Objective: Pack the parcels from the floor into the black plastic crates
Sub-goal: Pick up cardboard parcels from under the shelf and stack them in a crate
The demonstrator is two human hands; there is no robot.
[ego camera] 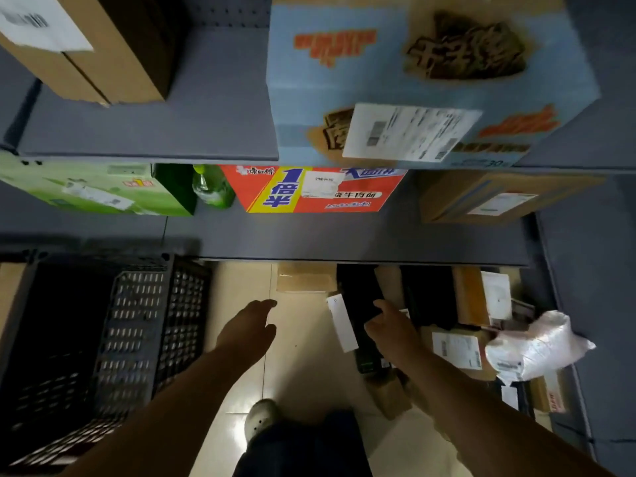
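Above floor parcels (457, 349), both hands (247, 330) (389, 330) hover open, empty.

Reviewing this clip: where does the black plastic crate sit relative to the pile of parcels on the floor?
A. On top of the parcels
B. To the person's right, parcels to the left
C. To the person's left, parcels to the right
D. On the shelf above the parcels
C: the black plastic crate stands on the floor at the left, while the parcels lie at the right under the shelf.
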